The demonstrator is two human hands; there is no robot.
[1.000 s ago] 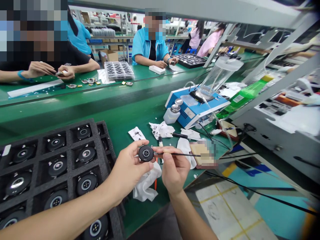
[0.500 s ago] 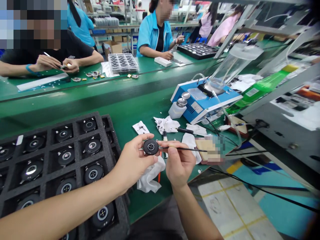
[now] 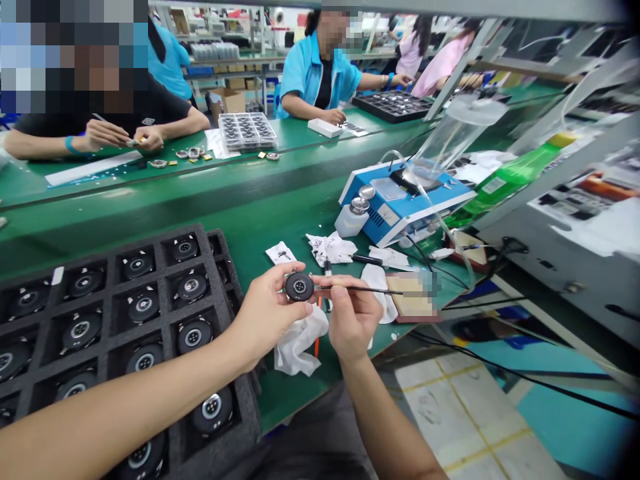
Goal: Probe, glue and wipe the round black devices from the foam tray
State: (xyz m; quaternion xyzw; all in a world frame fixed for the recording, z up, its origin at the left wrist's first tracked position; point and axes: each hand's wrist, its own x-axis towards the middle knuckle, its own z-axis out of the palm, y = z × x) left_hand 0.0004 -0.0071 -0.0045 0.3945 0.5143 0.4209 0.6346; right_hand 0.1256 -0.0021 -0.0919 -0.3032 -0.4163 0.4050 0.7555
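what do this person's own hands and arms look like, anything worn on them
The left hand and right hand are ungloved. The left forearm and right forearm show no sleeve, watch or bracelet, and no ring shows on the visible fingers.

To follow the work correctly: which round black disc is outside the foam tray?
The black disc in the left hand, beside the thin tool in the right hand; the other discs visible lie in compartments of the foam tray.

Foam tray left of crumpled cloth, bottle behind.
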